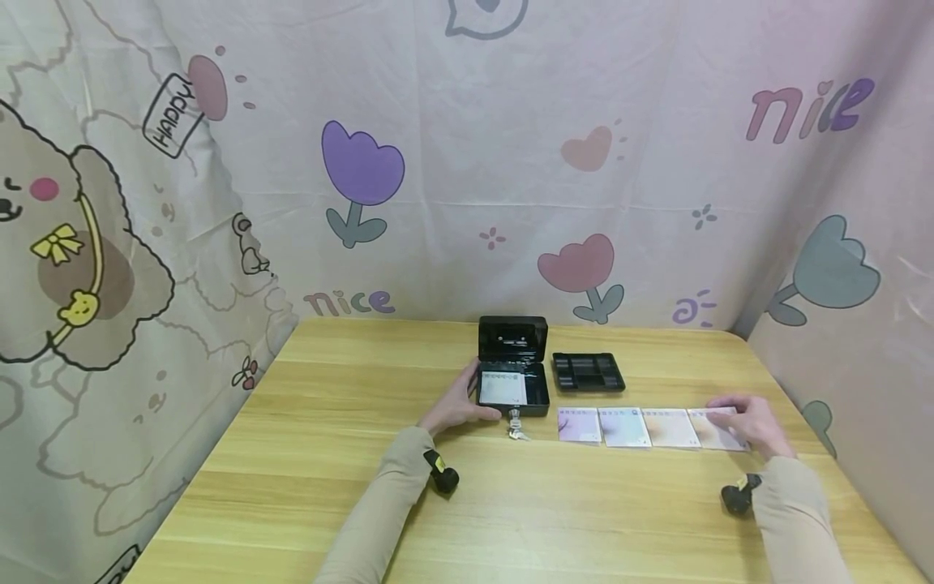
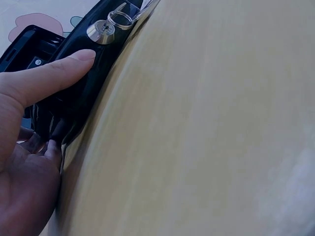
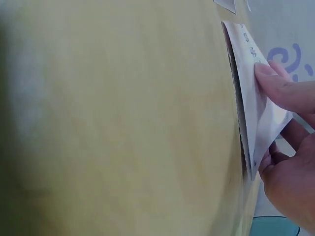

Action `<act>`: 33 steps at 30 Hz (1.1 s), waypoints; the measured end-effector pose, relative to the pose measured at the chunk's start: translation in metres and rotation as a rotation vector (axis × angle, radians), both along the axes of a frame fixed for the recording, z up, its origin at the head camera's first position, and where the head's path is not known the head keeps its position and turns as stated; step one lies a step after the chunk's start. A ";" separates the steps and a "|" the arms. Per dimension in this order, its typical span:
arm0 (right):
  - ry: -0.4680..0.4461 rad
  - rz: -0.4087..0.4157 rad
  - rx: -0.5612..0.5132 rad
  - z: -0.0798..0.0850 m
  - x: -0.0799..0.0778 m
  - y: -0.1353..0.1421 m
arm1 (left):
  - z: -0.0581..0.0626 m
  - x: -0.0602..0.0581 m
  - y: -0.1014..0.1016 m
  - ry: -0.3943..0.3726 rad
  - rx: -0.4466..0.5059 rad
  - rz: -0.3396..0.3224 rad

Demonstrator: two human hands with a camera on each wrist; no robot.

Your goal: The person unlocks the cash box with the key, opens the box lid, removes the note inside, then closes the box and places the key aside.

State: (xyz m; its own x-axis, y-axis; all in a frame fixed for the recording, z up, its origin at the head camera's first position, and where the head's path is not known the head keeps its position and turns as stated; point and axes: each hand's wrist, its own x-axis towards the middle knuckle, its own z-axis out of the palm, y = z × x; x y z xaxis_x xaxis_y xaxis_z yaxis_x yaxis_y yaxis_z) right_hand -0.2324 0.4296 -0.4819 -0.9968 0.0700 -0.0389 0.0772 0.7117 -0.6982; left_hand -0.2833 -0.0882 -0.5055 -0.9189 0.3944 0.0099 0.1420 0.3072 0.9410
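Note:
A small black cash box (image 1: 536,397) stands on the table with its lid (image 1: 512,332) raised. My left hand (image 1: 458,405) grips its front left corner, the thumb (image 2: 54,76) on the front wall and the other fingers round the side. Keys on a ring (image 1: 516,428) hang from the silver lock (image 2: 101,32). Inside the box lies a pale printed paper (image 1: 503,389). At the right, my right hand (image 1: 755,423) pinches the end pale orange printed note (image 3: 251,98), thumb on top, fingers at its far edge; the note bends under the thumb.
Beside it, in a row, lie a lilac note (image 1: 579,426), a light blue note (image 1: 623,427) and a peach note (image 1: 670,428). A black compartment tray (image 1: 588,388) sits right of the box. A patterned curtain (image 1: 452,162) hangs behind the wooden table (image 1: 584,519).

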 end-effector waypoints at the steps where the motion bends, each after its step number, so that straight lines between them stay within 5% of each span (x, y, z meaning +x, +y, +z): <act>1: -0.003 0.000 0.001 0.000 0.000 0.000 | 0.000 0.000 0.000 0.000 0.000 -0.002; 33: 0.022 -0.019 0.028 0.000 0.001 -0.010 | 0.001 0.000 0.001 -0.006 0.030 -0.012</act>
